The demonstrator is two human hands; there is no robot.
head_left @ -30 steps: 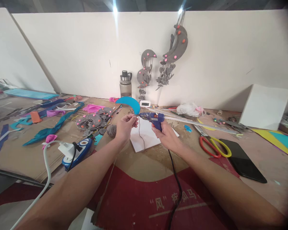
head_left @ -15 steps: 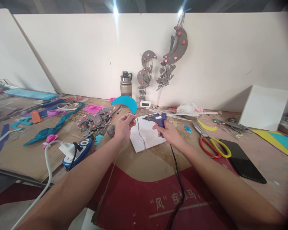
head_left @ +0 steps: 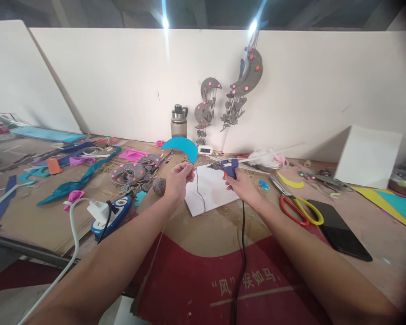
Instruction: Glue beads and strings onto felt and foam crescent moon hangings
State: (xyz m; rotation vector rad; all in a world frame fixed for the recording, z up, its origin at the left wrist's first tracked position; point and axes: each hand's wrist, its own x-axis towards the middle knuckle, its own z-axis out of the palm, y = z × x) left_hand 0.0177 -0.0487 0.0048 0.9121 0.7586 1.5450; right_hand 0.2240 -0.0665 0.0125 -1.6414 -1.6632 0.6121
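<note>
I am looking along the table (head_left: pixel 37 225), and toward its left edge a white power strip (head_left: pixel 98 211) is lying beside a pile of grey felt pieces (head_left: pixel 135 174). My left hand (head_left: pixel 176 180) is pinching one tip of a blue crescent (head_left: pixel 181 147) between thumb and fingertips, holding it raised above the middle of the table, with a thin dark thread (head_left: pixel 199 189) hanging from it over a white sheet (head_left: pixel 209 194). Just right of that, my right hand (head_left: pixel 242 185) is closing around the handle of a blue glue gun (head_left: pixel 225 166), nozzle pointing left toward the crescent but apart from it. Red and yellow scissors (head_left: pixel 301 210) and a black phone (head_left: pixel 338 230) are lying toward the right edge.
</note>
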